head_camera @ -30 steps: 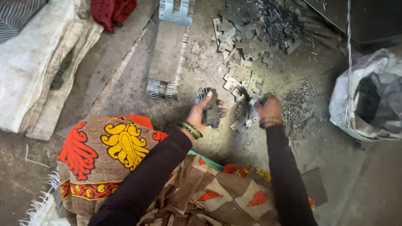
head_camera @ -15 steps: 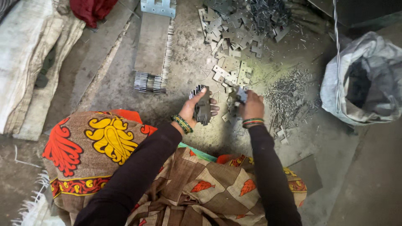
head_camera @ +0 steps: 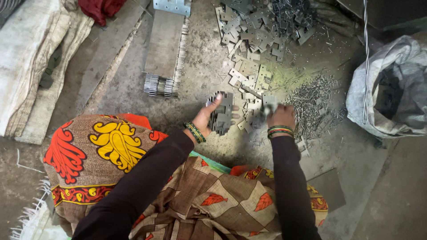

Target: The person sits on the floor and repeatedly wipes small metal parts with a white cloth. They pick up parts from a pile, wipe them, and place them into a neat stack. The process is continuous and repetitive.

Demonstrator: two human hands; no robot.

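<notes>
The right hand [head_camera: 279, 116] is motion-blurred, so its grip on the plates can't be made out. The left hand's [head_camera: 209, 118] palm hides behind its stack of metal plates [head_camera: 222, 114]. Right of that stack, the grey sack [head_camera: 391, 89] runs off the frame's edge.

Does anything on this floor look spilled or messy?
Yes: small metal pins lie strewn loose beside the right hand, and flat metal plates sprawl unstacked, unlike the neat stack in the left hand.

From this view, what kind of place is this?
Probably a small metal workshop, with work done on the floor: flat stamped metal plates lie in heaps, thin metal bits are scattered nearby, and the left hand holds a stack of plates.
</notes>
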